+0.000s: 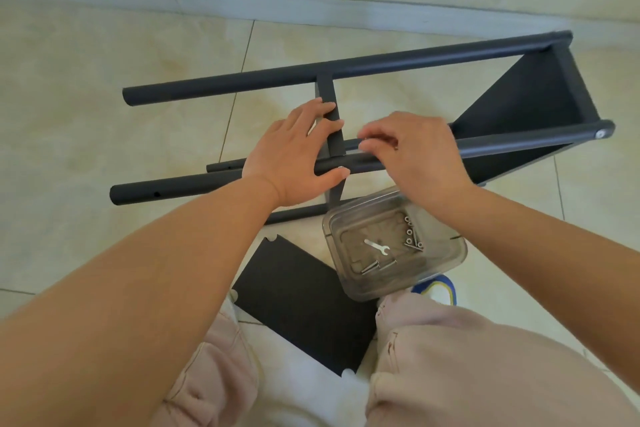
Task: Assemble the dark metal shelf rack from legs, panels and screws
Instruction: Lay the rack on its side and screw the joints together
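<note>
A: I'm looking down at the rack, lying on its side on the tiled floor, partly built. Far leg runs across the top, near leg sits closer to me, and a panel is fixed between them at the right end.

B: Where are the hands?

A: Both on the middle of the rack. Left hand lies mostly flat, fingers reaching over the upright middle panel, thumb under the near leg, just beside a silver screw head.

B: And the right?

A: Right hand is curled over the near leg, fingertips bunched together at the tube. They look to be pinching something small and silver, but I can't make out what.

B: Any hardware nearby?

A: A clear tray sits on the floor just below the right wrist. Inside it I see a small wrench and loose screws. Another screw head shows at the right end of the near leg.

B: Spare parts?

A: One loose panel lies flat on the floor between my knees, with the tray's corner overlapping its edge. A shoe peeks out beside the tray.
</note>
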